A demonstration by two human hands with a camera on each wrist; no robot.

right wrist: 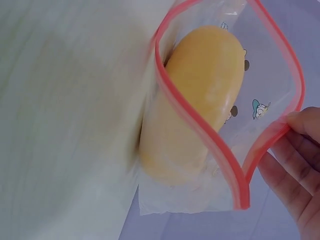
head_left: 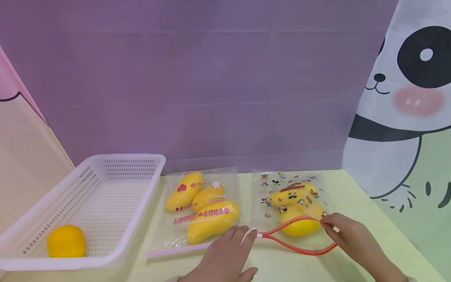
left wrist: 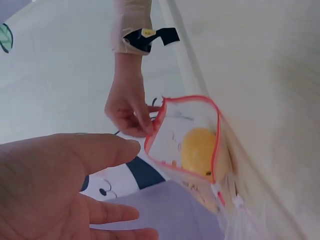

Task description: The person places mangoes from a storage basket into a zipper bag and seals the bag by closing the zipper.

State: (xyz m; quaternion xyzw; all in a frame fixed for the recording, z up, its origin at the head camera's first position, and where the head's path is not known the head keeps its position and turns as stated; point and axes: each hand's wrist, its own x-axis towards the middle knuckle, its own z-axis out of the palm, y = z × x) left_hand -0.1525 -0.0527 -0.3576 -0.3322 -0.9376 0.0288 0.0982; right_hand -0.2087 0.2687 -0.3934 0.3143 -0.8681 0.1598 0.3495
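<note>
My right hand (head_left: pixel 356 239) pinches the red rim of a clear zip bag (head_left: pixel 269 207) printed with cartoon figures, thumb on one side and fingers on the other. The bag's mouth gapes wide, with a mango (right wrist: pixel 200 100) lying just inside; the head view shows another mango (head_left: pixel 294 194) deeper in. My left hand (head_left: pixel 225 250) has its fingers stretched out beside the white slider (head_left: pixel 259 235) of the red zip. In the left wrist view its thumb and fingers stand apart, holding nothing. Close by that hand lies a second zip bag (head_left: pixel 160 235), pink-edged, with several mangoes.
A white plastic basket (head_left: pixel 141 211) with perforated walls stands on the left of the pale table (head_left: pixel 387 219). One yellow-orange fruit (head_left: pixel 67 241) sits in its near corner. Behind the table hangs a purple backdrop (head_left: pixel 225 86), with a panda-printed cloth (head_left: pixel 387 156) at the right.
</note>
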